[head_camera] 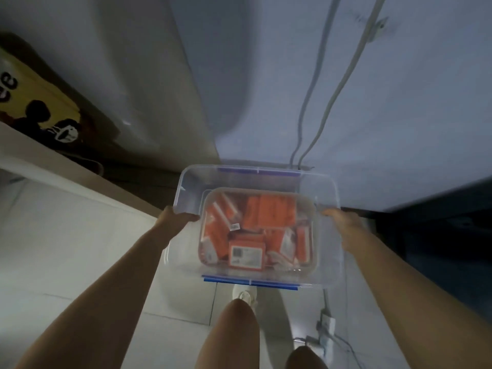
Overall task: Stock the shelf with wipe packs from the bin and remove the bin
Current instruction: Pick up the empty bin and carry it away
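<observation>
A clear plastic bin (327, 267) with blue latches on its near and far rims hangs in the air in front of me, above the floor. Several orange wipe packs (269, 214) lie jumbled in its bottom. My left hand (175, 218) grips the bin's left rim, fingers curled over the edge. On the opposite side, my right hand (343, 222) grips the right rim. A white shelf edge (66, 166) runs along the left, with a dark yellow-and-black item (48, 110) behind it.
A pale wall (266, 75) stands straight ahead with two grey cables (314, 107) running down it. White floor tiles lie below, with a power strip and plugs (326, 328) at the lower right. Dark furniture (439, 235) is on the right. My knees and a white shoe show beneath the bin.
</observation>
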A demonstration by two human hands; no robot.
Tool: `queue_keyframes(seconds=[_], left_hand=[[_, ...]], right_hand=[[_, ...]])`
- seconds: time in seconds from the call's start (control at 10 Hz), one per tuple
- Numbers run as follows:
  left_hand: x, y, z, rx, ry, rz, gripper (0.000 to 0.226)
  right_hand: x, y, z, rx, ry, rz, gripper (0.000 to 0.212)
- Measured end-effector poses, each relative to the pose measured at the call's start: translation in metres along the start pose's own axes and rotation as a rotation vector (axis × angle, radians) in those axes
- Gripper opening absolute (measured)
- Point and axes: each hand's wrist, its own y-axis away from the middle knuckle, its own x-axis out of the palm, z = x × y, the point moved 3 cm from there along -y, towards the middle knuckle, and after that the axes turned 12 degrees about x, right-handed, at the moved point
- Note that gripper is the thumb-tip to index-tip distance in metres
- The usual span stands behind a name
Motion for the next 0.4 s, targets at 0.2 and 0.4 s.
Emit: queue_keyframes(seconds=[0.2, 0.4], left_hand=[[-0.004, -0.012, -0.010, 0.156, -0.018, 0.076, 0.023], [-0.008, -0.016, 0.035, -0.013, -0.261, 0.095, 0.087]], right_hand=[[0.011, -0.015, -0.008, 0.038, -0.019, 0.046, 0.066], [-0.011, 0.004, -0.020, -0.108, 0.084, 0.111, 0.112]])
